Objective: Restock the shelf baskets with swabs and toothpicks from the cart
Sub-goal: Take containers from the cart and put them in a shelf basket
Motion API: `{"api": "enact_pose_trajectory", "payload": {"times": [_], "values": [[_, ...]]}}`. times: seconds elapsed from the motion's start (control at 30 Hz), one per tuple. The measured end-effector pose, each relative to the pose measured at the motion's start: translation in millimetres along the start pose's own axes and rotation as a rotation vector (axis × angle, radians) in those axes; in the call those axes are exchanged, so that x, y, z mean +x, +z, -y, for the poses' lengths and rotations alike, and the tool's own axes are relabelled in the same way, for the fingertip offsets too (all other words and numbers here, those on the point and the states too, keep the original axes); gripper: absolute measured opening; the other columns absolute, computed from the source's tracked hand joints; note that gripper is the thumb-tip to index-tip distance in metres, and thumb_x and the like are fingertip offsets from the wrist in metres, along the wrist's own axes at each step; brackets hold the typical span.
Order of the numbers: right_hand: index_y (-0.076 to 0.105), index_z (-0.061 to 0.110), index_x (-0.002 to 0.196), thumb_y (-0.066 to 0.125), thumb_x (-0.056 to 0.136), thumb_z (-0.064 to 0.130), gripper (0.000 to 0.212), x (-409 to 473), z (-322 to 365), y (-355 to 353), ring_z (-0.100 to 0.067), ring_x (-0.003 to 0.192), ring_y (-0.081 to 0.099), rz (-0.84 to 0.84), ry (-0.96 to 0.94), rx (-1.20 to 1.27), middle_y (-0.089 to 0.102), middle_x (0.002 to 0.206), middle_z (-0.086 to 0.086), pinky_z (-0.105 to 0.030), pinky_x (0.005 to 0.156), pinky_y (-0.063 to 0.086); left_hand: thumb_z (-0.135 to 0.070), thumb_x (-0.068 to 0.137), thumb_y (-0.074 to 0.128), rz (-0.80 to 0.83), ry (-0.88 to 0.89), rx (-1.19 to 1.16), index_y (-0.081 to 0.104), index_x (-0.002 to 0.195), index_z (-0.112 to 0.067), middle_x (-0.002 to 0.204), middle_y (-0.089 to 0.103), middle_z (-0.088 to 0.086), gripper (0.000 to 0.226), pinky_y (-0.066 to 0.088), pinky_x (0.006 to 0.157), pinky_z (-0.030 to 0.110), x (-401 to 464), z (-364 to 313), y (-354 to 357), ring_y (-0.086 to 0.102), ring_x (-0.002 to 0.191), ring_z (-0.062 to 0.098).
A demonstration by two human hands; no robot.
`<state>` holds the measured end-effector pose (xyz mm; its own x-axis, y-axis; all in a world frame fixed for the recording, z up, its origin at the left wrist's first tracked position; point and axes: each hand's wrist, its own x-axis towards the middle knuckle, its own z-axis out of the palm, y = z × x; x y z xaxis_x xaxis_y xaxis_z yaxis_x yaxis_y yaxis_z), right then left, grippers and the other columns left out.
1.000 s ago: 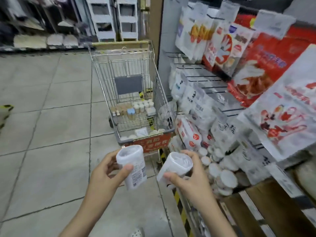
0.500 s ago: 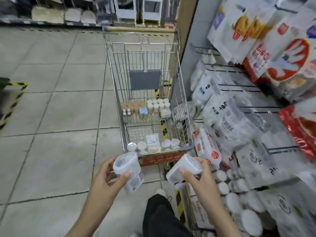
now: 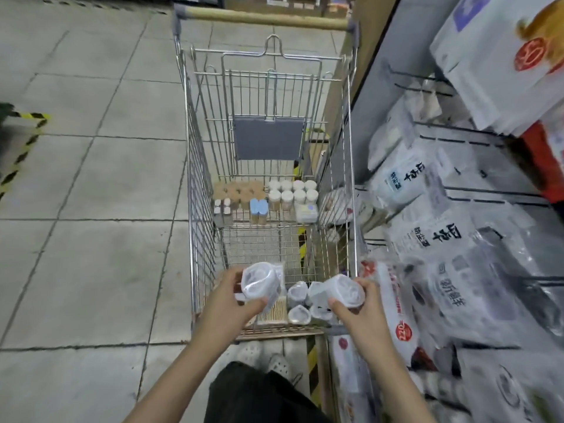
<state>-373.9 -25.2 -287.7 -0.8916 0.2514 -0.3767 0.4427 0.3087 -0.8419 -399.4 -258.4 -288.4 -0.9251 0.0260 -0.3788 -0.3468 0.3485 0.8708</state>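
Observation:
My left hand (image 3: 227, 303) grips a clear plastic swab tub (image 3: 261, 283) over the near end of the wire cart (image 3: 198, 190). My right hand (image 3: 361, 306) grips a second clear tub (image 3: 343, 290) over the cart's near right corner. Below them lie several more clear tubs (image 3: 297, 296) and a flat pack of toothpicks (image 3: 274, 309). At the cart's far end stand white-lidded jars (image 3: 293, 192), brown-capped jars (image 3: 238, 190) and a blue-lidded one (image 3: 258, 207).
The shelf on the right carries hanging white and red packets (image 3: 421, 233) on wire hooks, close beside the cart. Tiled floor (image 3: 91, 209) spreads to the left, with yellow-black hazard tape (image 3: 24, 148) at the far left. My dark trousers and white shoes (image 3: 262, 358) show below.
I have stepped up to the cart and looked down. Both hands, each still holding a tub, have moved forward from in front of the cart to over its near end.

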Motion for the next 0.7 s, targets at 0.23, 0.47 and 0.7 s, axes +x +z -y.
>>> {"api": "enact_pose_trajectory", "payload": {"times": [0.23,0.47,0.7], "values": [[0.044,0.031,0.12,0.075,0.081,0.019,0.052,79.2,-32.2,33.8,-0.006,0.105,0.054,-0.008,-0.059,-0.235,0.054,0.117,0.012,-0.014,0.08,0.041,-0.011,0.073,0.077,0.096,-0.032,0.112,0.044,0.115,-0.033,0.101,0.052,-0.021,0.057,0.04,0.069,0.013,102.8,32.7,47.3,0.056,0.095,0.002],[0.044,0.015,0.133,0.07,0.084,0.015,0.056,144.9,-66.6,67.8,-0.017,0.119,0.048,-0.041,-0.051,-0.478,0.046,0.133,-0.001,-0.021,0.087,0.036,-0.011,0.073,0.076,0.129,-0.031,0.246,0.049,0.118,-0.018,0.103,0.047,-0.011,0.053,0.033,0.065,0.018,177.6,72.3,91.9,0.046,0.092,0.006],[0.043,0.02,0.137,0.064,0.088,0.018,0.053,183.2,-103.3,87.7,-0.021,0.116,0.05,-0.072,-0.023,-0.674,0.038,0.135,0.0,-0.029,0.087,0.045,-0.026,0.077,0.075,0.225,-0.02,0.351,0.043,0.126,-0.024,0.111,0.06,-0.005,0.059,0.046,0.076,0.03,223.8,113.4,130.4,0.06,0.102,0.019]]}}
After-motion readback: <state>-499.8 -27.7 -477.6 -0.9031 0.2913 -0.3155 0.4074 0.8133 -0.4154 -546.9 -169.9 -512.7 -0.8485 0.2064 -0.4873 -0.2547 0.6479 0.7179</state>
